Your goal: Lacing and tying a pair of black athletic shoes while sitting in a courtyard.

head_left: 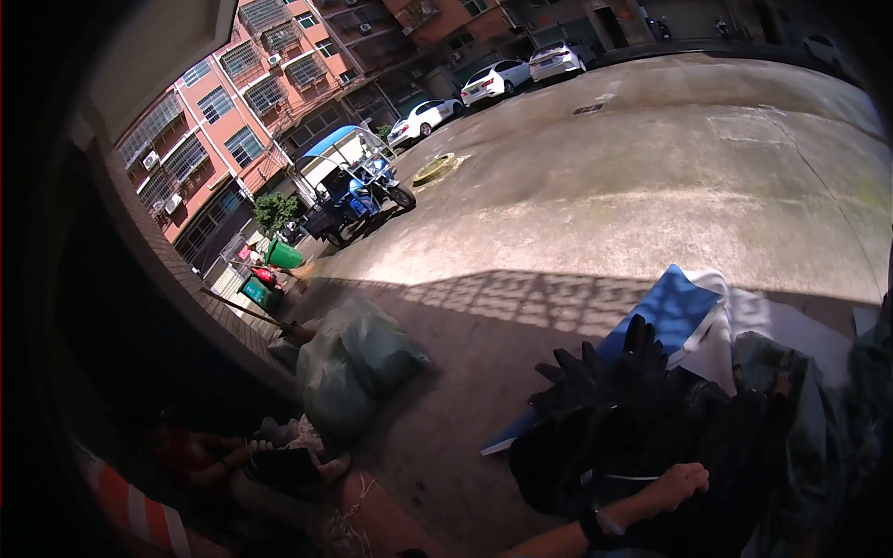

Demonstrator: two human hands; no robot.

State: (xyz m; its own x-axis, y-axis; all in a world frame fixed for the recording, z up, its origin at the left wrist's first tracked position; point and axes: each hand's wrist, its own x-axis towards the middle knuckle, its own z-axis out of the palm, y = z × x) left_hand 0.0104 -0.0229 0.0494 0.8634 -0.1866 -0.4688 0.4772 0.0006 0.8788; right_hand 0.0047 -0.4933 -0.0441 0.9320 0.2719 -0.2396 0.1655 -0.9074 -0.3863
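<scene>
My left hand (681,485), with a dark band on its wrist, reaches in from the lower edge over a heap of black gloves (614,391). Its fingers are curled closed against the dark heap. Whatever they grip is hidden in shadow. Several black glove fingers stick up at the far side of the heap. Behind them lies a flat blue sheet or board (674,307), beside a pale cloth (739,316). A dark green fabric or bag (781,381) lies to the right of the gloves. My right hand does not show.
A large greenish plastic sack (358,367) stands on the ground to the left. Near it, at the lower left, a person (223,460) sits in shade. Green bins (284,254), a blue three-wheeler (358,191) and parked white cars (493,82) stand farther off.
</scene>
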